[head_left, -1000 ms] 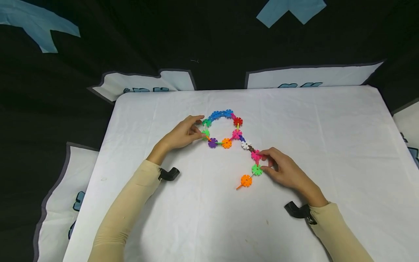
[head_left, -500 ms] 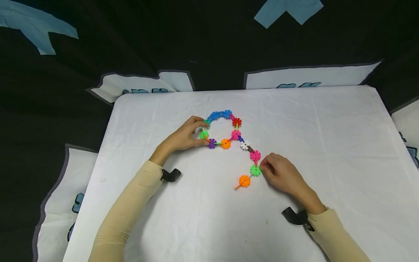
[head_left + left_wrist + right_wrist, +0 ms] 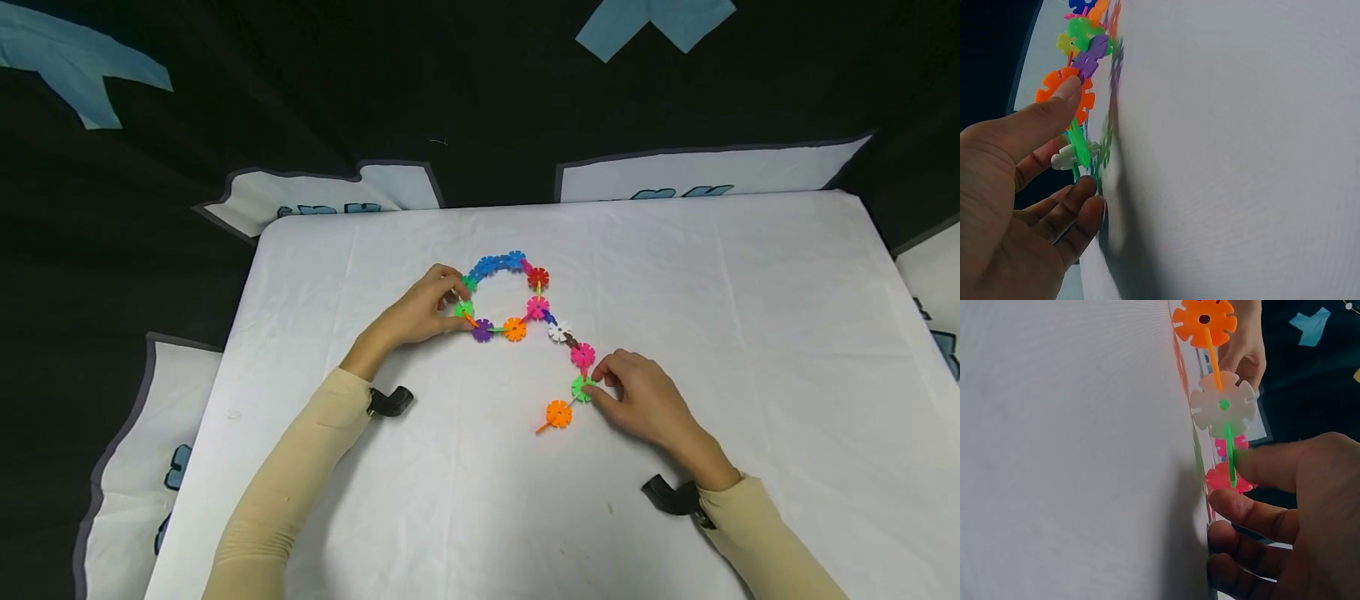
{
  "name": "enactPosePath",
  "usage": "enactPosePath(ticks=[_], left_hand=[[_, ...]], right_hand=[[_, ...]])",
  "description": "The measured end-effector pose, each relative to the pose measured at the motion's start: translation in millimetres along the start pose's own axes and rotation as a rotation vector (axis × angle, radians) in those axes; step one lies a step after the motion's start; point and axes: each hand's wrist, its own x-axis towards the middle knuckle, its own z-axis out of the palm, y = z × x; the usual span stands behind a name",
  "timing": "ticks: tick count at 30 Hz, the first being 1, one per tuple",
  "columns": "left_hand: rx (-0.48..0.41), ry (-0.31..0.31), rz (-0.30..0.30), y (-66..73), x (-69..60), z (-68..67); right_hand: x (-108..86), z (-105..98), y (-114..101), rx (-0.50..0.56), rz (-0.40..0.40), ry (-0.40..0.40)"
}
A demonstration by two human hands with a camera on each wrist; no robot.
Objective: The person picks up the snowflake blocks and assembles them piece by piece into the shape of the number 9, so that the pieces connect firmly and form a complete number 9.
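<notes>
A chain of linked plastic snowflake discs lies on the table: a ring with a tail running down to the right. Blue discs [image 3: 495,263] form the ring's top, and a purple disc [image 3: 482,331] sits at its lower left. My left hand [image 3: 416,312] holds the ring's left side, its thumb on an orange disc [image 3: 1088,103] and its fingertips by a white disc [image 3: 1063,159]. My right hand [image 3: 645,396] pinches a green disc [image 3: 580,388] of the tail between thumb and index finger. Below that, an orange disc [image 3: 558,414] ends the tail.
A white cloth covers the table [image 3: 465,500], and its far edge meets a dark backdrop [image 3: 465,92] with pale blue shapes. A black wrist mount [image 3: 390,402] sticks out from the left sleeve, another mount [image 3: 671,496] from the right.
My right hand has left the pink tail disc and now grips the green one below it. My left thumb has shifted down toward the purple disc. The chain has hardly moved.
</notes>
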Motion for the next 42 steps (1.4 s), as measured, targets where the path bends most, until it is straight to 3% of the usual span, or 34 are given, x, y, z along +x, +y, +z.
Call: enactPosePath(ticks=[7, 16, 25, 36, 42], left_hand=[[0.021, -0.006, -0.026, 0.4, -2.9, -1.6], [0.092, -0.014, -0.042, 0.2, -10.9, -4.2], [0.119, -0.008, -0.039, 0.3, -14.4, -6.4], [0.064, 0.057, 0.017, 0.7, -2.4, -4.5], [0.070, 0.144, -0.033, 4.4, 8.0, 4.1]], right_hand=[[2.9, 0.5, 2.4, 0.018, -0.024, 0.000], [13.6, -10.4, 16.5, 0.106, 0.011, -0.039], [19.3, -17.1, 24.1, 0.127, 0.014, -0.049], [14.3, -13.3, 15.6, 0.100, -0.009, -0.082], [7.7, -6.3, 8.7, 0.103, -0.022, -0.099]])
